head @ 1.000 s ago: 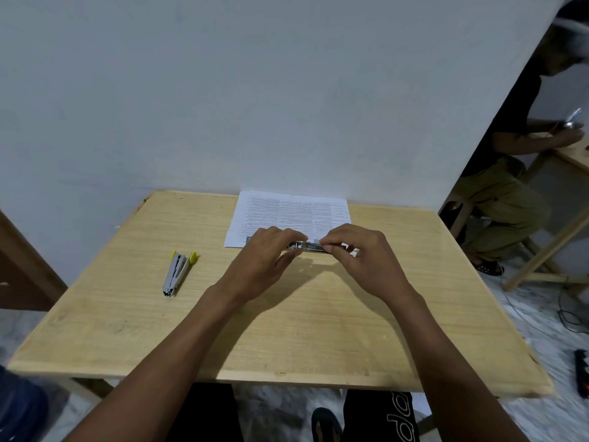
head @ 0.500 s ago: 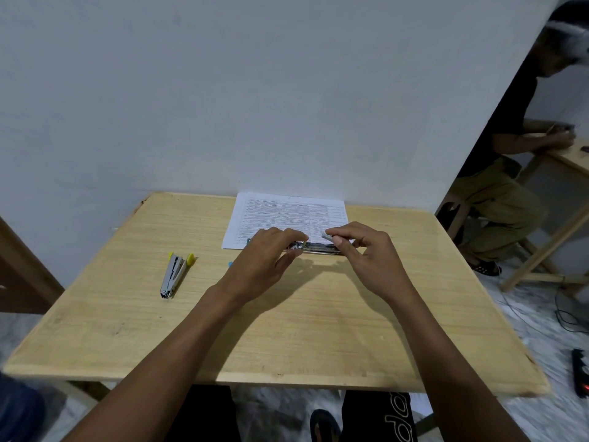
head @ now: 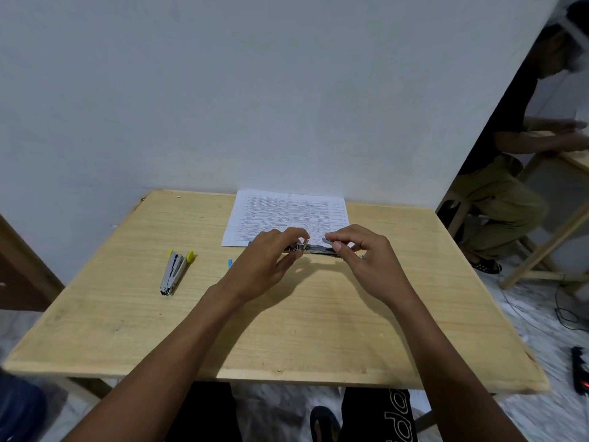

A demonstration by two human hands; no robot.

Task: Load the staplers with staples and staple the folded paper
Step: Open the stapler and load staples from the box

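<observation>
Your bench (head: 287, 333) fills the lower middle of the frame. Its far edge sits against the white wall (head: 223, 90), and its near edge runs across just above your knees. The widest stretch of bare wood lies between your forearms and the near edge, with more down the lower left. At the right edge of the frame, past the wall's corner, another person (head: 497, 193) sits at a separate wooden table, well apart from you.

Both your forearms reach in from the bottom and converge at the centre. Your left hand (head: 267, 260) is palm down with its fingers curled, gripping the left end of the opened stapler (head: 314, 249). Your right hand (head: 366, 260) is arched over the right end, with thumb and forefinger pinching a short grey staple strip (head: 328, 240) just above the stapler.

The stapler lies level between your hands, over the near edge of the printed paper (head: 287, 215), which lies flat against the far edge. A second stapler (head: 173, 272) with yellow ends lies on the bench at the left, well apart from your left hand. A small blue piece (head: 230, 263) shows just beside your left wrist; you cannot tell what it is.
</observation>
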